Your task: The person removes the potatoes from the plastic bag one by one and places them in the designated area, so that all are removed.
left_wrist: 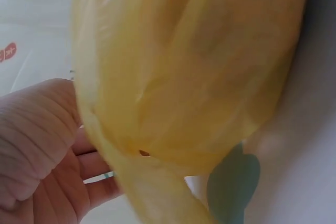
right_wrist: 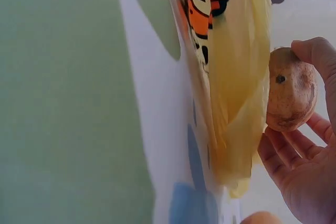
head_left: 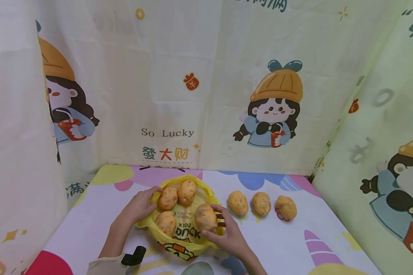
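A yellow plastic bag [head_left: 211,195] with a printed duck lies spread wide on the table, its mouth facing up. Inside it are three potatoes: one at the upper left [head_left: 167,198], another at the back [head_left: 187,193], a third at the lower left [head_left: 166,223]. My right hand [head_left: 228,233] grips a further potato [head_left: 205,218] between thumb and fingers, over the bag's right side. In the right wrist view this potato [right_wrist: 290,90] shows at the bag's rim. My left hand [head_left: 142,206] holds the bag's left rim; its fingers are partly hidden behind the yellow plastic [left_wrist: 184,77].
To the right of the bag, three potatoes stand in a row: a near one [head_left: 238,203], a middle one [head_left: 261,204] and a far one [head_left: 286,208]. Printed cloth walls [head_left: 165,95] enclose the patterned tabletop [head_left: 268,244] at the back and both sides.
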The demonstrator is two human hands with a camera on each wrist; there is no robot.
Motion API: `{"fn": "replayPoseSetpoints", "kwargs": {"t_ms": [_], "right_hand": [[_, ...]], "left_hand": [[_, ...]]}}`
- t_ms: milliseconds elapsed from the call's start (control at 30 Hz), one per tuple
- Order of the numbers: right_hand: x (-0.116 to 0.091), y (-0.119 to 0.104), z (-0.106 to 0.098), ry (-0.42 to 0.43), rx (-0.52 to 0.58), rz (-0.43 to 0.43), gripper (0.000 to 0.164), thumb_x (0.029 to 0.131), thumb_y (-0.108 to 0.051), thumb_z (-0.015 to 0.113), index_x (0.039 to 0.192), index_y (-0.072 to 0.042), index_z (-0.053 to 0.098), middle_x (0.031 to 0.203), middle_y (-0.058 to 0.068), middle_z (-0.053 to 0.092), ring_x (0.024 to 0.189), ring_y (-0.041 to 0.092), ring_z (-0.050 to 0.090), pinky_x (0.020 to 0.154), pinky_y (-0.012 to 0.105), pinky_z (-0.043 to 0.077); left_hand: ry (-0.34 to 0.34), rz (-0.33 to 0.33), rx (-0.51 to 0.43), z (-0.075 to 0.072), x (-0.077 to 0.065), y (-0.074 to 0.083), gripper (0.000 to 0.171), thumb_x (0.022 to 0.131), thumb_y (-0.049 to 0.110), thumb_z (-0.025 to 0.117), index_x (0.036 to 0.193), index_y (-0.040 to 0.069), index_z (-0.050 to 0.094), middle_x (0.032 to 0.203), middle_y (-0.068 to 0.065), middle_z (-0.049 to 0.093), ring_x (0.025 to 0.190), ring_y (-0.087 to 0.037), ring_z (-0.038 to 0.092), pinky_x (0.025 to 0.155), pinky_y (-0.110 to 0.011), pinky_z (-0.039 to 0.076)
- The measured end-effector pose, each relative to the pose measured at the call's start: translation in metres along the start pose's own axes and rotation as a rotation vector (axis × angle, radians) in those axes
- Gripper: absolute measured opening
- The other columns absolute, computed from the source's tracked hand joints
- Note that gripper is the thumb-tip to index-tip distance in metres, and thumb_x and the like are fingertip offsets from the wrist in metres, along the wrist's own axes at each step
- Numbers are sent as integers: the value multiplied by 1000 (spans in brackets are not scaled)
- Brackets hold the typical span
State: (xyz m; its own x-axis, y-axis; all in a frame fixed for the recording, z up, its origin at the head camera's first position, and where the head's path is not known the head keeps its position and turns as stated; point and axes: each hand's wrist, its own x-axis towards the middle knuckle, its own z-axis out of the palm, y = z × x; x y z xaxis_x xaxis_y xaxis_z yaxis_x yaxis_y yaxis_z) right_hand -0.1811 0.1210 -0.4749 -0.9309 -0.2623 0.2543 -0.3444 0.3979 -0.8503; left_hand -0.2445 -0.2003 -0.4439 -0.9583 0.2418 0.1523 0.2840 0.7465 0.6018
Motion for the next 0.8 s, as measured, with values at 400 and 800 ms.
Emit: {"fn": "replayPoseSetpoints", "kwargs": {"t_ms": [400, 800], "right_hand": [[-13, 8, -19, 46, -7, 10, 72, 83, -24, 86, 145, -16, 49, 144, 5, 55, 117, 23, 57, 91, 32, 51], [-24, 14, -34, 103, -13, 89, 73, 78, -24, 90, 142, -21, 54, 138, -3, 58, 113, 18, 59, 91, 31, 51]], "left_hand": [[-79, 15, 16, -3, -2, -2, 53, 81, 1, 69, 133, -4, 60, 131, -22, 64, 110, -31, 60, 96, -53, 47], [-197, -38, -33, -3, -4, -5, 96, 68, 5, 85, 152, -3, 39, 135, -24, 59, 102, -26, 56, 87, -44, 49]]}}
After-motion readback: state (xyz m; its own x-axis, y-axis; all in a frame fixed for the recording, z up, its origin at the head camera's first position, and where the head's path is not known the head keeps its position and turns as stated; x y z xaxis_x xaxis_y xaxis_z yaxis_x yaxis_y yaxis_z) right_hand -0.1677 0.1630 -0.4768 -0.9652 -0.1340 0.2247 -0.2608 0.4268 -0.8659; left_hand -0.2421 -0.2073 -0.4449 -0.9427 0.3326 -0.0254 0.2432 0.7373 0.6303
